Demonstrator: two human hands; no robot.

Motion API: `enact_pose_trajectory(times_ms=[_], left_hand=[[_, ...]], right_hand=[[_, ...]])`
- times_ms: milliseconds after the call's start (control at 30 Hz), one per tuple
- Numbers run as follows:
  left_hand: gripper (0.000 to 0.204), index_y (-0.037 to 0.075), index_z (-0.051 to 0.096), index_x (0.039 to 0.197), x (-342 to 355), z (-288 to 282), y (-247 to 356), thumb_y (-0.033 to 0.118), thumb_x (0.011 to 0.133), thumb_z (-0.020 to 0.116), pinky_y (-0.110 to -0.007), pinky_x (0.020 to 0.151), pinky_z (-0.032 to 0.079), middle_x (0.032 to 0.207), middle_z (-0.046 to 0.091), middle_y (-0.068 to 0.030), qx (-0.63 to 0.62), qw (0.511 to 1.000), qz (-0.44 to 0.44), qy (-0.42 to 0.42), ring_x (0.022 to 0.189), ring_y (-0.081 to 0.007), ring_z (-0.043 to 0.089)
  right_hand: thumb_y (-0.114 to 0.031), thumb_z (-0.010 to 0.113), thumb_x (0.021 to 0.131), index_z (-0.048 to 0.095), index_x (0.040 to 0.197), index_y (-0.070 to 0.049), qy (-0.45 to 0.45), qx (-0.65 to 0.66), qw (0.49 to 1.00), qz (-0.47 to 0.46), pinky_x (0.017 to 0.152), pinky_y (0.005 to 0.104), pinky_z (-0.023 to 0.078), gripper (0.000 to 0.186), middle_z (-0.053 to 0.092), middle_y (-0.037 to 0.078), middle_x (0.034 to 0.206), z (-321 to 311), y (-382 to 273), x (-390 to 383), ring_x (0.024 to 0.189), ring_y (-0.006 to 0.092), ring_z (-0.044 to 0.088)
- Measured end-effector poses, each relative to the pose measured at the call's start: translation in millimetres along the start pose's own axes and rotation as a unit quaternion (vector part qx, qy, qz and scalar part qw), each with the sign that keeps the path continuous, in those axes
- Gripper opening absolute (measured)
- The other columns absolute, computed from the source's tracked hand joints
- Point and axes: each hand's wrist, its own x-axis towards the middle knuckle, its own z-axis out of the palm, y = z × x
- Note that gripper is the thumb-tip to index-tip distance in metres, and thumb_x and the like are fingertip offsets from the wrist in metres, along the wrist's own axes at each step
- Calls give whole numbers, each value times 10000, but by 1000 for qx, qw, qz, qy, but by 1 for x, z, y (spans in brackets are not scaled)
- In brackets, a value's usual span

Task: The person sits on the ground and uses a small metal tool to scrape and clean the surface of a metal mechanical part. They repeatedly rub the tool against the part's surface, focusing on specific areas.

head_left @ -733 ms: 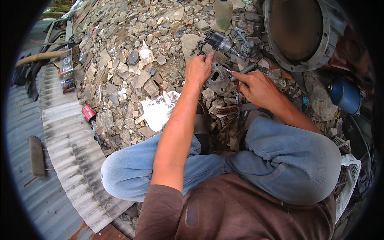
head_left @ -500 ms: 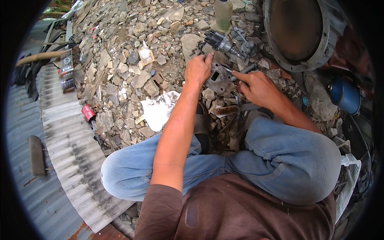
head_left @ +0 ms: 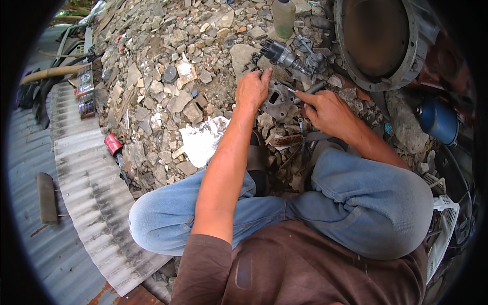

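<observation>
A flat grey metal plate (head_left: 277,108) with a squarish opening and bolt holes lies on the stones ahead of me. My left hand (head_left: 252,90) is closed at its left edge, the fingertips partly hidden. My right hand (head_left: 328,112) is closed around a thin metal-bladed tool (head_left: 287,88), with the index finger stretched along it. The blade tip rests over the plate's upper right part; the handle is mostly covered by my hand. Just beyond lie an ignition distributor (head_left: 279,53) with a black cap and a grey cast metal part (head_left: 312,57).
A bottle (head_left: 283,20) of greenish liquid stands at the back, beside a big round metal housing (head_left: 373,84). At right are a blue canister (head_left: 438,122) and white plastic crate (head_left: 442,239). A white rag (head_left: 201,141), red can (head_left: 113,143) and corrugated sheets (head_left: 86,178) lie left.
Almost nothing differs. Both hands stay at the plate, and the blade remains over its upper right part.
</observation>
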Motion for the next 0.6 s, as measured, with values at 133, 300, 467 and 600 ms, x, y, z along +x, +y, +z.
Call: enact_pose_trajectory(times_ms=[133, 300, 467, 600], left_hand=[[615, 21, 792, 1061, 1, -1, 1, 589, 1049, 556, -545, 922, 549, 1026, 757, -289, 5, 1000, -3, -21, 1033, -498, 713], [617, 19, 787, 1042, -1, -2, 2, 589, 1050, 552, -549, 913, 548, 1020, 757, -289, 11, 1000, -9, -17, 1021, -499, 713], [625, 10, 789, 1022, 1, 0, 0, 595, 1040, 570, -532, 902, 538, 978, 753, -296, 7, 1000, 7, -6, 1003, -498, 716], [617, 17, 794, 1039, 1, 2, -1, 589, 1046, 562, -532, 910, 540, 998, 753, -297, 5, 1000, -1, -5, 1016, -499, 714]], right_hand=[[-106, 617, 931, 724, 1317, -23, 10, 5, 1000, -16, 835, 553, 577, 409, 727, 306, 925, 1, 3, -1, 876, 494, 712], [-105, 617, 934, 725, 1312, -20, 6, 3, 1000, -14, 835, 552, 575, 403, 730, 300, 928, 0, 3, -3, 895, 489, 715], [-68, 607, 945, 694, 1333, 46, 10, -2, 1000, -23, 798, 512, 548, 414, 713, 294, 871, 1, 1, -2, 843, 463, 707], [-70, 610, 946, 699, 1333, 40, -2, -6, 1000, -15, 794, 515, 550, 412, 716, 294, 884, -2, 1, -5, 839, 467, 708]])
